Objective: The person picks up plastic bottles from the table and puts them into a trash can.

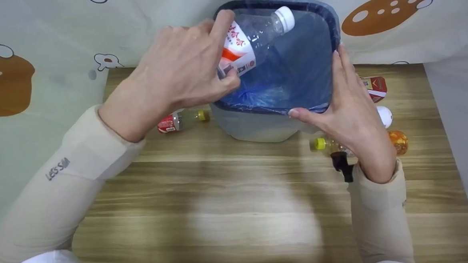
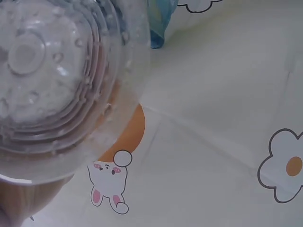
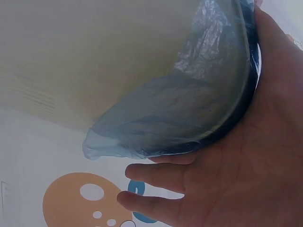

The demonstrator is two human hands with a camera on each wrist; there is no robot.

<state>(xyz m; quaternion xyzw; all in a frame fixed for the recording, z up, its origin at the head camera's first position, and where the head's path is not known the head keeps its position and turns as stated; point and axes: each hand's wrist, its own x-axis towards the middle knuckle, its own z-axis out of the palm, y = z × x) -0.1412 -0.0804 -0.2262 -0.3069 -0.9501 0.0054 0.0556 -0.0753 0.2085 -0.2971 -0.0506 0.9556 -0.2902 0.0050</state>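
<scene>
My left hand [image 1: 186, 66] grips a clear plastic bottle [image 1: 243, 47] with a white cap and a red-and-white label, tilted over the mouth of a trash bin [image 1: 253, 126]. Close up in the left wrist view is the ridged bottom of that bottle [image 2: 42, 61]. A blue bag [image 1: 295, 72] lines the bin and folds over its rim. My right hand [image 1: 357, 109] lies against the bin's near right corner, fingers straight along the side and thumb on the front rim. In the right wrist view, the palm meets the rim, with the bag [image 3: 156, 113] hanging outside.
Left of the bin lies a yellow-capped bottle [image 1: 170, 123] with a red label. On the right are a red box [image 1: 376, 88], a white round object [image 1: 385, 116] and an orange bottle [image 1: 398, 142], partly behind my right hand. A patterned curtain [image 1: 152, 15] hangs behind.
</scene>
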